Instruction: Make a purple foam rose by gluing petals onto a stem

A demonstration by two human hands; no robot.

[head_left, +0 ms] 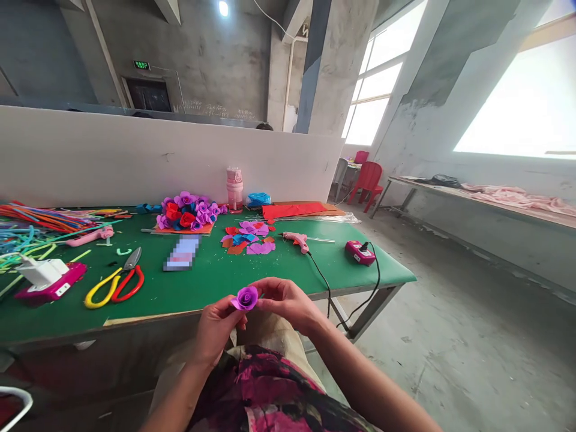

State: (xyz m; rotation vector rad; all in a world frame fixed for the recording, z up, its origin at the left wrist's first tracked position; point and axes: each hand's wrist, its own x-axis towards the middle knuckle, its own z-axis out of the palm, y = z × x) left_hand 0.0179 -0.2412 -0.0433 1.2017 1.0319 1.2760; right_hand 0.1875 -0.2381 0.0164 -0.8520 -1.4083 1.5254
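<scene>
A small purple paper rose [246, 298] is held over my lap, just in front of the table's near edge. My left hand [219, 327] grips it from below and the left, thumb and fingers closed at its base. On the other side, my right hand [283, 300] pinches the rose's right edge between thumb and fingertips. Beyond the hands lie loose purple, red, brown and blue petal pieces [261, 248]. A pink glue gun [297, 241] rests to their right with its black cord hanging off the table. Finished purple, red and blue flowers [185, 213] are bunched at the back.
Scissors [117, 285] with yellow and red handles lie on the green table [252, 273]. Pink power strips [360, 252] sit at both sides. Coloured stems [49, 216] pile up at left. A pink bottle [234, 191] stands before the white partition [135, 150]. A pixelated rectangle [182, 252] lies mid-table.
</scene>
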